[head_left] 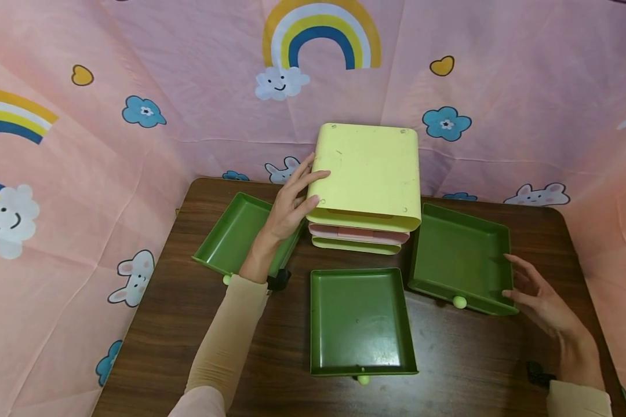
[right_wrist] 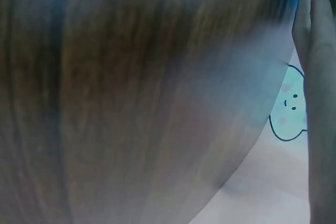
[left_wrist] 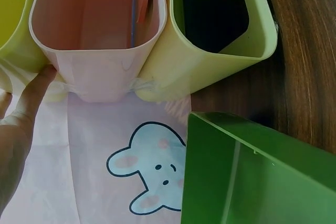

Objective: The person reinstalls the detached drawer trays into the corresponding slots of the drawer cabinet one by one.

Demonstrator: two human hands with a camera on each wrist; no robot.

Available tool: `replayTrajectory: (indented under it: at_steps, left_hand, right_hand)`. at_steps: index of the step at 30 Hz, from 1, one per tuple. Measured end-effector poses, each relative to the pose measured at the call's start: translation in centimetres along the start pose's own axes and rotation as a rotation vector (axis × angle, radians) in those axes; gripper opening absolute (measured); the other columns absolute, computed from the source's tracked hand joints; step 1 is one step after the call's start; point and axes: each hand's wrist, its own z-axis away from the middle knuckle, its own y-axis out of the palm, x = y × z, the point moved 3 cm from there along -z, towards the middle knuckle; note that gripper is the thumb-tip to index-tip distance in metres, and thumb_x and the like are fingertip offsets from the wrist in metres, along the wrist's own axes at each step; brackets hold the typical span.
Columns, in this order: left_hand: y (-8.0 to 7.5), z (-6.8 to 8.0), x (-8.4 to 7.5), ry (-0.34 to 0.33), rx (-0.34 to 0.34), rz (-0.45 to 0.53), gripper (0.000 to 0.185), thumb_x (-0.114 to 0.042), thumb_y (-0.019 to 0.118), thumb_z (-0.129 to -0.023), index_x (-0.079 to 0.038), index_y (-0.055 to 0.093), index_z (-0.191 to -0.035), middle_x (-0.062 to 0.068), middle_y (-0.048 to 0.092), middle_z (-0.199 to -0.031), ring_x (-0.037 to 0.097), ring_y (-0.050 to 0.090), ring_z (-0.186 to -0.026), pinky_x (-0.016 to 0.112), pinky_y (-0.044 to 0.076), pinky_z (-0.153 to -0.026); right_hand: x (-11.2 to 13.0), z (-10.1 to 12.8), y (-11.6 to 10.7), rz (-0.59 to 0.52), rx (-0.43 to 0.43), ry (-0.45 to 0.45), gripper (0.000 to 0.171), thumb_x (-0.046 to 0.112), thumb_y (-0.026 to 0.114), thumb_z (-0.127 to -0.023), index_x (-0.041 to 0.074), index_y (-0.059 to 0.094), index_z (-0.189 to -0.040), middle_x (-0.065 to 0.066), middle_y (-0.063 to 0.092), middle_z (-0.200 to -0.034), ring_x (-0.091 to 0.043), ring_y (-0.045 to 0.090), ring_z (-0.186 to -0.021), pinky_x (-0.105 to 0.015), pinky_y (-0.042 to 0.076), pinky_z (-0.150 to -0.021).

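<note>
A drawer cabinet stands at the back, with a yellow top shell above a pink shell and a lower yellow shell. My left hand rests on the top shell's left edge, its fingers extended over the top and side. In the left wrist view, the shells' front openings show beside a fingertip. A green drawer with a round light-green knob lies right of the cabinet. My right hand touches that drawer's right wall with loosely bent fingers; the right wrist view is blurred.
Another green drawer lies in front of the cabinet, its knob toward me. A third green drawer sits at the left, partly behind my left forearm. The brown wooden table meets patterned pink cloth at the back and sides.
</note>
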Motion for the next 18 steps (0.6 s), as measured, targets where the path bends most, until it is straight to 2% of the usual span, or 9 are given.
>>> replayTrajectory:
  at_steps: [7, 9, 10, 12, 14, 15, 16, 17, 18]
  left_hand:
    - [0.1, -0.1, 0.1, -0.017, -0.005, -0.018, 0.064, -0.054, 0.054, -0.098, -0.007, 0.056, -0.142, 0.000, 0.016, -0.165, 0.016, 0.022, -0.149, 0.057, 0.048, -0.096]
    - [0.1, -0.1, 0.1, -0.021, -0.005, -0.023, 0.065, -0.055, 0.054, -0.097, -0.007, 0.056, -0.142, 0.000, 0.016, -0.165, 0.016, 0.022, -0.149, 0.057, 0.049, -0.096]
    - [0.1, -0.1, 0.1, -0.023, -0.006, -0.025, 0.065, -0.055, 0.054, -0.097, -0.008, 0.056, -0.142, 0.000, 0.016, -0.165, 0.017, 0.022, -0.149, 0.057, 0.049, -0.096]
    - [0.1, -0.1, 0.2, -0.026, -0.004, -0.029, 0.065, -0.056, 0.054, -0.097, -0.008, 0.056, -0.142, 0.000, 0.016, -0.165, 0.017, 0.022, -0.149, 0.057, 0.049, -0.095]
    - [0.0, -0.1, 0.2, -0.025, -0.002, -0.027, 0.066, -0.056, 0.054, -0.097, -0.008, 0.056, -0.142, 0.000, 0.016, -0.165, 0.018, 0.021, -0.150, 0.057, 0.050, -0.094]
    - [0.0, -0.1, 0.3, -0.025, -0.003, -0.026, 0.065, -0.056, 0.054, -0.097, -0.008, 0.056, -0.142, 0.000, 0.017, -0.165, 0.018, 0.021, -0.150, 0.057, 0.050, -0.094]
    - [0.0, -0.1, 0.3, -0.024, -0.002, -0.023, 0.065, -0.055, 0.055, -0.097, -0.008, 0.056, -0.142, 0.000, 0.017, -0.165, 0.019, 0.022, -0.149, 0.057, 0.050, -0.093]
    - [0.0, -0.2, 0.3, -0.023, -0.002, -0.021, 0.064, -0.054, 0.055, -0.097, -0.007, 0.056, -0.142, 0.000, 0.017, -0.165, 0.019, 0.022, -0.149, 0.057, 0.050, -0.092]
    - [0.0, -0.2, 0.2, -0.022, -0.004, -0.019, 0.063, -0.053, 0.055, -0.098, -0.007, 0.056, -0.142, 0.000, 0.017, -0.165, 0.019, 0.023, -0.149, 0.057, 0.050, -0.092]
  right_hand:
    - [0.6, 0.9, 0.3, -0.009, 0.001, -0.056, 0.079, -0.019, 0.042, -0.097, 0.015, 0.009, -0.161, -0.002, 0.029, -0.143, -0.002, 0.051, -0.118, -0.022, 0.052, -0.086]
    - [0.8, 1.2, 0.5, -0.022, 0.013, -0.083, 0.079, -0.020, 0.039, -0.097, 0.013, 0.007, -0.160, -0.002, 0.025, -0.145, 0.002, 0.054, -0.093, -0.016, 0.050, -0.070]
    - [0.9, 1.4, 0.6, -0.028, 0.021, -0.094, 0.079, -0.021, 0.038, -0.097, 0.013, 0.007, -0.160, -0.002, 0.022, -0.147, 0.002, 0.053, -0.093, -0.016, 0.049, -0.068]
    - [1.1, 1.8, 0.9, -0.048, 0.053, -0.108, 0.080, -0.023, 0.035, -0.097, 0.013, 0.004, -0.161, -0.001, 0.014, -0.152, -0.001, 0.049, -0.103, -0.016, 0.047, -0.066]
    - [1.2, 2.2, 1.3, -0.064, 0.076, -0.110, 0.081, -0.023, 0.033, -0.096, 0.014, 0.002, -0.161, -0.001, 0.005, -0.156, -0.006, 0.040, -0.123, -0.017, 0.047, -0.066]
    - [1.3, 2.4, 1.4, -0.072, 0.090, -0.111, 0.082, -0.024, 0.032, -0.096, 0.015, 0.000, -0.161, -0.001, 0.000, -0.157, -0.004, 0.023, -0.138, -0.017, 0.048, -0.075]
    - [1.4, 2.6, 1.6, -0.072, 0.100, -0.107, 0.083, -0.024, 0.032, -0.096, 0.016, -0.002, -0.161, -0.001, -0.004, -0.158, -0.003, 0.004, -0.144, -0.018, 0.047, -0.083]
    - [1.5, 2.8, 1.8, -0.073, 0.105, -0.103, 0.084, -0.024, 0.031, -0.096, 0.017, -0.003, -0.161, -0.002, -0.007, -0.158, -0.004, 0.000, -0.145, -0.018, 0.048, -0.082]
    - [1.6, 2.9, 1.9, -0.073, 0.105, -0.103, 0.084, -0.024, 0.031, -0.096, 0.017, -0.005, -0.161, -0.004, -0.009, -0.158, -0.007, 0.015, -0.143, -0.017, 0.049, -0.074]
